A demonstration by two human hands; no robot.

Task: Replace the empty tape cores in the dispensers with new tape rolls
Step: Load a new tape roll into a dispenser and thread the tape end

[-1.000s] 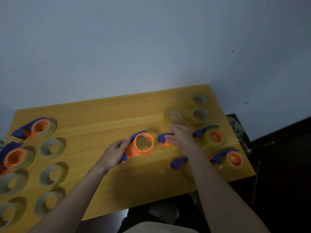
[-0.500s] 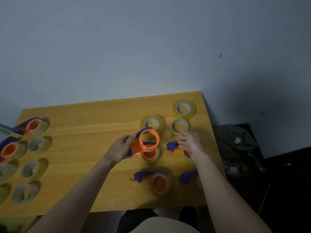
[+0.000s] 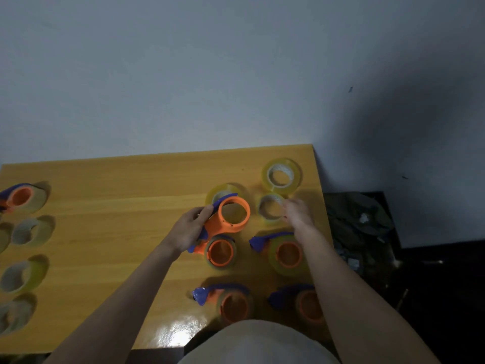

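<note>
Since half a second ago the right hand [image 3: 298,215] has gone from the loaded dispenser to the tape roll [image 3: 270,209] behind it; motion blur hides whether its fingers [image 3: 286,206] grip the roll or only touch its right rim. The left hand [image 3: 189,229] grips the empty orange dispenser [image 3: 228,218] by its handle, fingers curled round it, above the table [image 3: 118,219]. Four loaded dispensers crowd the near right; the table's middle lies bare, its right edge just beyond the rolls.
</note>
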